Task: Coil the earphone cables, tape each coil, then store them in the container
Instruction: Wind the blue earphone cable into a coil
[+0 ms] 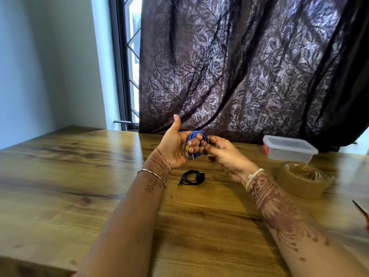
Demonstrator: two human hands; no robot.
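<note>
My left hand (175,145) is raised above the table, palm toward me, thumb up, fingers curled round a coil of blue earphone cable (194,134). Its metal plug hangs below the fingers. My right hand (223,154) meets the coil from the right and pinches the cable at its edge. A black earphone cable (192,177) lies coiled on the wooden table (79,176) just below my hands, its plug pointing left. A roll of brown tape (303,180) lies flat at the right. Behind it stands a clear plastic container (289,148) with its lid on.
A dark leaf-patterned curtain (249,66) hangs behind the table's far edge, with a window (132,56) at its left. An orange-handled tool (362,213), possibly scissors, shows at the right frame edge. The table's left corner is near the wall.
</note>
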